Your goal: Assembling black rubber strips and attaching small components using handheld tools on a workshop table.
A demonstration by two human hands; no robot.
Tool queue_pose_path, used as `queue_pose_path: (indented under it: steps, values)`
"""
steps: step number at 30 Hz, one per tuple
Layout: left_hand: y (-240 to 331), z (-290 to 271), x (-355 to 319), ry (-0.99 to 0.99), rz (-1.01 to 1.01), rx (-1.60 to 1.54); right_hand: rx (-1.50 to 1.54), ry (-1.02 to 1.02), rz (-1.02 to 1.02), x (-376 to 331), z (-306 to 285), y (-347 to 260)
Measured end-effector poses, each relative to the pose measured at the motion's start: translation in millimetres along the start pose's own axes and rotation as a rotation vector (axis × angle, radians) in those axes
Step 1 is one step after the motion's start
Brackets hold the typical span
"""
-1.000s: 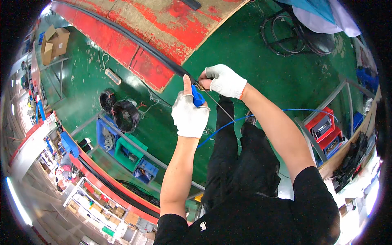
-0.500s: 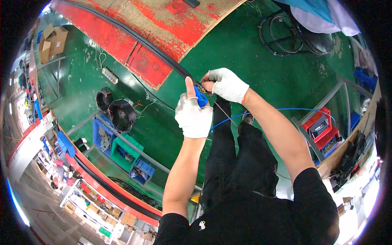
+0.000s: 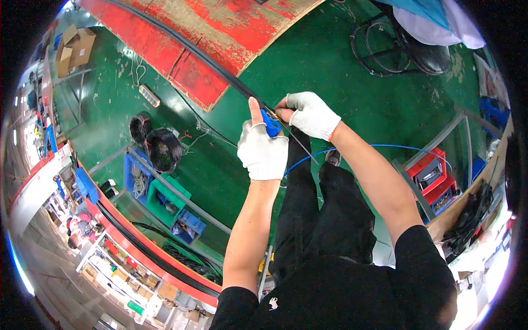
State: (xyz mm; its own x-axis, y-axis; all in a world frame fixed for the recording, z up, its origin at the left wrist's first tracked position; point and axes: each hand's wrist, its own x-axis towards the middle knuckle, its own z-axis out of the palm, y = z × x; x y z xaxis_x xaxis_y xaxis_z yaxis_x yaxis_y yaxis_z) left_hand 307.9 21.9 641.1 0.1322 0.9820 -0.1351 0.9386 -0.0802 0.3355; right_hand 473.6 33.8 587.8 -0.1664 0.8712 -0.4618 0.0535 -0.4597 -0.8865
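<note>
My left hand, in a white glove with bare fingertips, is closed around a blue hand tool; its exact kind is partly hidden. The left thumb points up along a long black cable that ends at my hands. My right hand, gloved the same way, pinches a small brass-coloured piece at the cable's end. From there a thin grey rod slants down over my legs. A thin blue hose arcs from under my left hand toward the right.
A worn red and tan tabletop lies ahead. On the left are a power strip, black coils and a green bin by a metal rail. Red bins stand right; a round-based stool sits far right.
The view has shifted slightly, and both hands appear a little farther right. Each keeps its hold at the cable's end.
</note>
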Motion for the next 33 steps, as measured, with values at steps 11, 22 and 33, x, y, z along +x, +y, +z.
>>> queue_pose_path:
  steps: [11, 22, 33]
  values:
    - [4.5, 6.9, -9.8, 0.015, -0.021, -0.026, -0.101, 0.057, 0.011, -19.8, -2.3, -5.1]
    - [-10.3, -13.7, 5.6, -0.123, 0.173, -0.037, -0.094, 0.005, 0.033, -13.2, -12.9, -6.2]
    - [-6.2, 15.6, -4.6, 0.095, 0.142, -0.111, -0.134, 0.029, -0.041, -14.6, -10.7, -4.6]
